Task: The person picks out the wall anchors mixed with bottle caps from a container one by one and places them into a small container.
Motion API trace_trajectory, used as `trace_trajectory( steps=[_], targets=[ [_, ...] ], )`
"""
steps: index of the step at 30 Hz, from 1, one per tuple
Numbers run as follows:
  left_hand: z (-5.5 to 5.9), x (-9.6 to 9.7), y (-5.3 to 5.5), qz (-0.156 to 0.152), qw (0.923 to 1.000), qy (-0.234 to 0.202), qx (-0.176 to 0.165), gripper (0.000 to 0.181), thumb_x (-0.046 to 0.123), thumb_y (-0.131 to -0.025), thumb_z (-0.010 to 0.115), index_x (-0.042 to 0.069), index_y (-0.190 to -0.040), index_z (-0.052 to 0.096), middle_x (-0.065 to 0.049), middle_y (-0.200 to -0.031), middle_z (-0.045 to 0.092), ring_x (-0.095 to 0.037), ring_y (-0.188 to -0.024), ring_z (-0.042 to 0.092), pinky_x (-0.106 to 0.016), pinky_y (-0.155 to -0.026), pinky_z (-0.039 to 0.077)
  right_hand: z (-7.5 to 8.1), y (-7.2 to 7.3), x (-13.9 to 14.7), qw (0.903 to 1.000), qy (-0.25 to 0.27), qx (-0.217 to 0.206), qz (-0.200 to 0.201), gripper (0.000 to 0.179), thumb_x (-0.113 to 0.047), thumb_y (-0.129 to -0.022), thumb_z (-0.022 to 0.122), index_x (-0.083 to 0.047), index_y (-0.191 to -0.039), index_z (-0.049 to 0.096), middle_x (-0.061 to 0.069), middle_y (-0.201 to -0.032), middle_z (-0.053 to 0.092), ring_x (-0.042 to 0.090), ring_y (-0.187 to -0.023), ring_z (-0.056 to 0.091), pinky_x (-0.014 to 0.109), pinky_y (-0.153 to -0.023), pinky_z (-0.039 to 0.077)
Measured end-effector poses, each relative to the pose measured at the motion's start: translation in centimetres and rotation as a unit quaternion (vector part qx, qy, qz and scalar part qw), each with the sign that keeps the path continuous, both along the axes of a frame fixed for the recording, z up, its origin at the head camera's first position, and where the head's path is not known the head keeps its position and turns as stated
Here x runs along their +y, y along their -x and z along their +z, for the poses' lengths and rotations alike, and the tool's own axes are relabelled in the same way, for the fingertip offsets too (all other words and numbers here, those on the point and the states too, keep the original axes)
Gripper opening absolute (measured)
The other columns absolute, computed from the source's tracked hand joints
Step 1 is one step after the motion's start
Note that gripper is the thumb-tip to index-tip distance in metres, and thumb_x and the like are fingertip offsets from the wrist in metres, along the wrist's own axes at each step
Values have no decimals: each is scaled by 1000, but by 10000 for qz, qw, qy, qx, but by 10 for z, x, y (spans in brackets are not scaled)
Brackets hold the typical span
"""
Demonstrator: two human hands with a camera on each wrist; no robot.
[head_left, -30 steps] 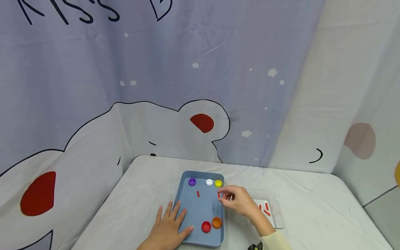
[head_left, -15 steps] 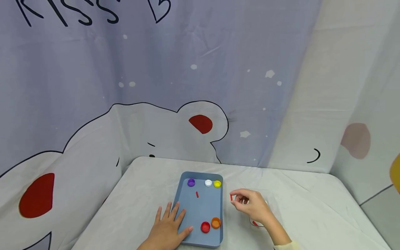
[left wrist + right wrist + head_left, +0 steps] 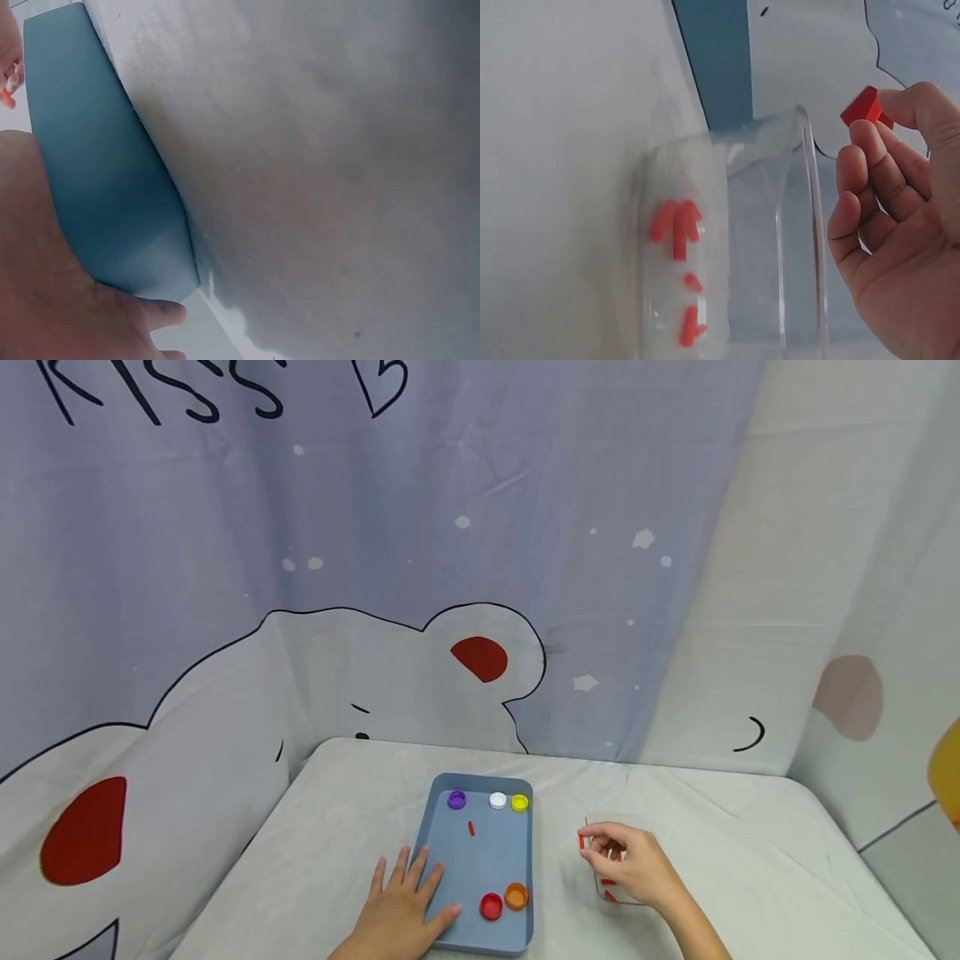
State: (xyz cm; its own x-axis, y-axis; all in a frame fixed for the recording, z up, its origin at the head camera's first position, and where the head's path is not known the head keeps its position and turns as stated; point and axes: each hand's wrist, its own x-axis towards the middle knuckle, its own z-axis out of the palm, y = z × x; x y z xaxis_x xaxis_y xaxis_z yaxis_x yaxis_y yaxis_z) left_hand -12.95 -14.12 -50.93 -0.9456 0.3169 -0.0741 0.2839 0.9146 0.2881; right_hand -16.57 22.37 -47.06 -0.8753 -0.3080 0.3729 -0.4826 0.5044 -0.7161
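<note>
My right hand [image 3: 633,864] pinches a small red bar-shaped piece [image 3: 581,842] between thumb and index finger, above the left side of a clear plastic box [image 3: 816,225]. Seen from the right wrist, the red piece shows wider, with flat faces, and the other fingers curl loosely below it. Several similar red pieces [image 3: 679,232] lie inside the box. My left hand [image 3: 397,906] rests with spread, straight fingers over the left edge of a blue-grey tray [image 3: 480,860]. One red stick [image 3: 471,828] lies on the tray's upper part.
Purple [image 3: 457,800], white [image 3: 498,801] and yellow [image 3: 520,803] round caps sit along the tray's far end. A red cap [image 3: 491,907] and an orange cap [image 3: 516,897] are side by side near its front right. White cloth [image 3: 360,802] covers the table, with a printed curtain [image 3: 412,527] behind.
The right hand has carried the pinched red piece from the tray's right edge rightward to the clear box. The left hand has stayed on the tray's left edge.
</note>
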Motion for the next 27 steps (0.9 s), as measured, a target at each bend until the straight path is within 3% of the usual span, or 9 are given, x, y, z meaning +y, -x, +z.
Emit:
trace_trajectory(
  steps=[10, 18, 27],
  targets=[
    [4, -1, -1, 11, 10000, -20, -71, 78, 68, -97, 46, 10, -148, 53, -18, -161, 35, -50, -150, 20, -74, -114, 7, 5, -10, 26, 9985, 155, 271, -447, 22, -3, -84, 79, -13, -103, 76, -14, -76, 65, 3, -65, 58, 25, -60, 51],
    [2, 1, 0, -1, 9999, 74, -105, 80, 70, -97, 43, 10, -149, 52, -17, -161, 36, -48, -150, 21, -74, -114, 6, 2, -14, 50, 9971, 53, 33, -763, 21, -7, -87, 79, -11, -107, 76, -13, -77, 66, 4, -65, 60, 25, -61, 52],
    [0, 1, 0, 25, 9999, 69, -85, 80, 71, -96, 42, 11, -148, 53, -17, -161, 36, -48, -150, 20, -73, -115, 7, 1, -15, 60, 9979, 69, 38, -643, 26, -5, -86, 79, -8, -111, 74, -7, -80, 68, 4, -65, 59, 24, -61, 51]
  ],
)
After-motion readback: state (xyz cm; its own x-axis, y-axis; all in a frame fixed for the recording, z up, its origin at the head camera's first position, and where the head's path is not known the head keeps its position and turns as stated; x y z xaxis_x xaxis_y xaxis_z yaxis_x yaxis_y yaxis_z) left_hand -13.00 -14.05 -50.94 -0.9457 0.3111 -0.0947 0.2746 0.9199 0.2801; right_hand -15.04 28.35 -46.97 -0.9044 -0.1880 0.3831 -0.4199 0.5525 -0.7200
